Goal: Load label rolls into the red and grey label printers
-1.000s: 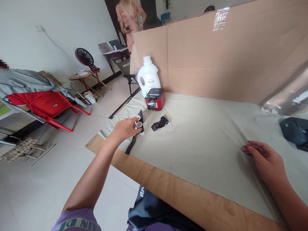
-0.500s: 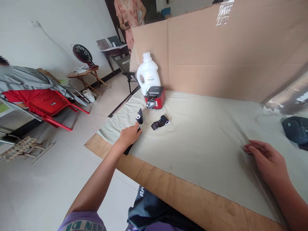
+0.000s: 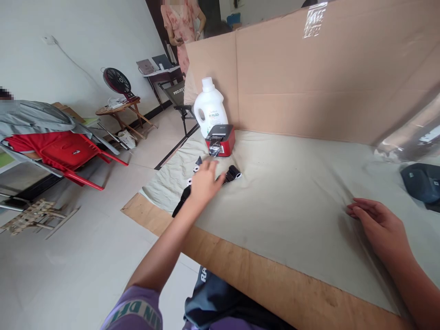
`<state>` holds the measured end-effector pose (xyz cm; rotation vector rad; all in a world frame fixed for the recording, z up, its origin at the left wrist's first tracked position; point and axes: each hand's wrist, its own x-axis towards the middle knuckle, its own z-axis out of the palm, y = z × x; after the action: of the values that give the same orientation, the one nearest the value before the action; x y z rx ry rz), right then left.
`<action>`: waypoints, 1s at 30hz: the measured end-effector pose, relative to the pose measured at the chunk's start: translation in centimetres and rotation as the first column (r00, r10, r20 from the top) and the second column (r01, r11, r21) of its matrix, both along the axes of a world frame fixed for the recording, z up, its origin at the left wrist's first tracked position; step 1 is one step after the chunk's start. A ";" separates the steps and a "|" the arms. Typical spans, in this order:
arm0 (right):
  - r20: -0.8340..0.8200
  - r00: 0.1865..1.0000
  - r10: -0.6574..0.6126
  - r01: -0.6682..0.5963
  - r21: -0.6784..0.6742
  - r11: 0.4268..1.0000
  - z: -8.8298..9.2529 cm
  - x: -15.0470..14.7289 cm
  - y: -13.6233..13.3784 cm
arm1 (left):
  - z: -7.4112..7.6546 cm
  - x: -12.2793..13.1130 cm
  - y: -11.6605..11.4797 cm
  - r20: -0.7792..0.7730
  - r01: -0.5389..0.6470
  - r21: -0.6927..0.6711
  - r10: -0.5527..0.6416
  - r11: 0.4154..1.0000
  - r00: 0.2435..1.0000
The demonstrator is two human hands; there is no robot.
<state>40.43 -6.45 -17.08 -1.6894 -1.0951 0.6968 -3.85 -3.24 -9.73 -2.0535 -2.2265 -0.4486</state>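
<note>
My left hand (image 3: 205, 181) is open, fingers spread, reaching over a black film roll (image 3: 235, 172) with a white core; whether it touches the roll I cannot tell. Left of the hand, another black roll (image 3: 196, 168) stands with its white core showing. A third black roll (image 3: 182, 200), partly behind my hand and forearm, trails a strip toward the table edge. Beyond the hand sits a small red and black machine (image 3: 225, 141) with shiny black film hanging from its front. At the right, my right hand (image 3: 381, 224) rests at the cloth with thumb and fingertips together; anything between them is hidden.
A white detergent jug (image 3: 209, 105) stands behind the machine against a cardboard wall (image 3: 292, 82). Pale cloth (image 3: 285, 201) covers the wooden table (image 3: 261, 266). A dark object (image 3: 421, 183) lies at the right. Behind are a person (image 3: 180, 27), a fan and chairs.
My left hand has left the nearer black roll, moved right and away from me, and spread its fingers over the right-hand roll. My right hand has stayed about where it was.
</note>
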 end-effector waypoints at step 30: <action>0.196 0.980 0.031 -0.058 0.131 0.990 1.5 2.2 -1.2 | -0.9 2.8 -3.8 0.129 -0.058 0.318 0.018 0.946 0.991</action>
<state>42.62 -7.68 -15.59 -1.6445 -1.2907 0.4803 -1.03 -7.05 -10.65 -1.8563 -2.0824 -0.8946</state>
